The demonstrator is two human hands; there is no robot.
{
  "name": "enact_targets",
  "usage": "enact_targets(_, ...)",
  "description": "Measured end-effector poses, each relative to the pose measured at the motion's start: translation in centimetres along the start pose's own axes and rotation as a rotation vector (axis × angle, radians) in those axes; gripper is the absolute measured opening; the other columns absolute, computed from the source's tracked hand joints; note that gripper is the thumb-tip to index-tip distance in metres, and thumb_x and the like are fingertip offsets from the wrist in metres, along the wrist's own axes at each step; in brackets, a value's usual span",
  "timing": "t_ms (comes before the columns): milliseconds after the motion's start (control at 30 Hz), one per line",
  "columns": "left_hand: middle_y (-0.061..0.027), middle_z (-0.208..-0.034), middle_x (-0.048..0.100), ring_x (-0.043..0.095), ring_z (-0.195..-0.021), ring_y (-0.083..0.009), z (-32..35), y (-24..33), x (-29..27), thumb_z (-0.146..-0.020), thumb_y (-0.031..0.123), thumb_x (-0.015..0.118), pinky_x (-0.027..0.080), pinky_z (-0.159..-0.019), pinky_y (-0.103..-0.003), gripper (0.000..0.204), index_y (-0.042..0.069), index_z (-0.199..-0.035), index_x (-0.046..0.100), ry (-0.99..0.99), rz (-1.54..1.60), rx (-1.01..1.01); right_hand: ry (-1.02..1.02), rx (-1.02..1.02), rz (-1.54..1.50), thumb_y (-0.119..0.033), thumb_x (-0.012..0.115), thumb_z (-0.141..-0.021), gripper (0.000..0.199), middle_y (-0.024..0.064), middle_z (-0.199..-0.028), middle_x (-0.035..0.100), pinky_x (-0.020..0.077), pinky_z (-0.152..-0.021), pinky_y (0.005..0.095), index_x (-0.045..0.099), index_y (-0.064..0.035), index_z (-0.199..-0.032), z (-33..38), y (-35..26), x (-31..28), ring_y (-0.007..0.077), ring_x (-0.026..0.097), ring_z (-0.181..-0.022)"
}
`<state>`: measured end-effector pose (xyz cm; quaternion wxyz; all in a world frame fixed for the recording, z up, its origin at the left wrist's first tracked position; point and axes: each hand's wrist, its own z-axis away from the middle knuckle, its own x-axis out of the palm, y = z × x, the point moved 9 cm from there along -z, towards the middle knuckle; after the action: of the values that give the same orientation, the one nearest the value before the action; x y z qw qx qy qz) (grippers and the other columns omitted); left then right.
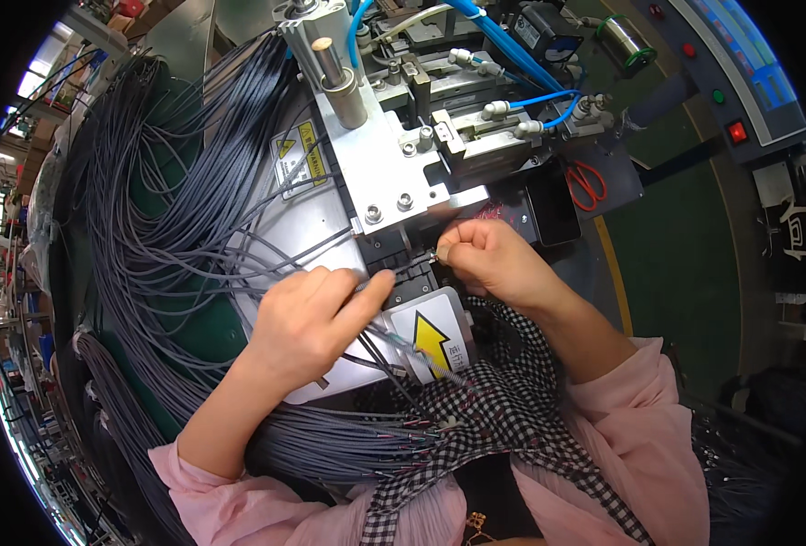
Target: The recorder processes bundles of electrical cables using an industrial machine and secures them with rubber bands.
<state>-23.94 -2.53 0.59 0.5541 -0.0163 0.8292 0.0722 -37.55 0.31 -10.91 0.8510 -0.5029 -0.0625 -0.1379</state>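
Note:
My left hand (pixel 312 318) pinches a thin grey cable (pixel 239 273) between thumb and forefinger, just left of the black slot of a metal press machine (pixel 394 164). My right hand (pixel 489 259) is closed on a small connector end (pixel 440 256) and holds it at the mouth of the machine's black fixture (pixel 412 273). A thick bundle of grey cables (pixel 148 200) sweeps in from the left. More cable ends with red tips (pixel 394 437) lie across my lap, on a black-and-white checked cloth (pixel 503 409).
A white plate with a yellow arrow (pixel 430 341) sits below the fixture. Blue air hoses (pixel 503 45) and fittings crowd the machine top. Red-handled scissors (pixel 587 182) lie on the right. A control panel with red and green buttons (pixel 730 91) stands far right.

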Motion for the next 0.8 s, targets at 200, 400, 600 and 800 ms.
enact_targets(200, -0.0059, -0.090, 0.054, 0.055, -0.077, -0.0213, 1.1, -0.9, 0.0, -0.074, 0.012, 0.061, 0.044, -0.065, -0.034, 0.034, 0.005, -0.107, 0.063, 0.046, -0.069, -0.080, 0.155, -0.278, 0.221, -0.008, 0.058, -0.088, 0.006, -0.0065, -0.063, 0.048, 0.0319, -0.047, 0.0177, 0.058, -0.0030, -0.085, 0.5, -1.2, -0.8, 0.0013, 0.041, -0.053)
enact_targets(400, -0.0089, -0.097, 0.056, 0.056, -0.084, -0.0257, 1.9, 0.4, -2.0, -0.074, 0.016, 0.066, 0.044, -0.070, -0.038, 0.032, 0.005, -0.103, 0.063, 0.126, -0.171, -0.014, 0.294, -0.569, 0.294, -0.005, 0.062, -0.085, 0.005, -0.0047, -0.068, 0.053, 0.0329, -0.050, 0.0168, 0.060, -0.0018, -0.087, 4.4, -4.1, -0.1, 0.0004, 0.047, -0.059)
enact_targets(600, -0.0116, -0.101, 0.056, 0.055, -0.087, -0.0281, 4.8, 0.7, -4.0, -0.072, 0.016, 0.073, 0.044, -0.075, -0.037, 0.032, 0.005, -0.100, 0.063, 0.217, 0.143, -0.278, 0.161, -1.070, 0.799, 0.002, 0.065, -0.075, 0.018, 0.0020, -0.076, 0.058, 0.0389, -0.059, 0.0268, 0.062, -0.0044, -0.091, 8.3, -7.8, 6.5, 0.0142, 0.053, -0.063)
enact_targets(800, -0.0073, -0.088, 0.057, 0.055, -0.075, -0.0253, 7.2, 0.2, -4.3, -0.069, 0.022, 0.075, 0.043, -0.067, -0.036, 0.031, 0.005, -0.093, 0.064, 0.220, -0.147, -0.483, -0.010, -1.194, 0.899, 0.006, 0.063, -0.067, 0.032, 0.0058, -0.084, 0.059, 0.0404, -0.068, 0.0339, 0.063, -0.0056, -0.097, 9.5, -6.6, 9.9, 0.0258, 0.055, -0.074)
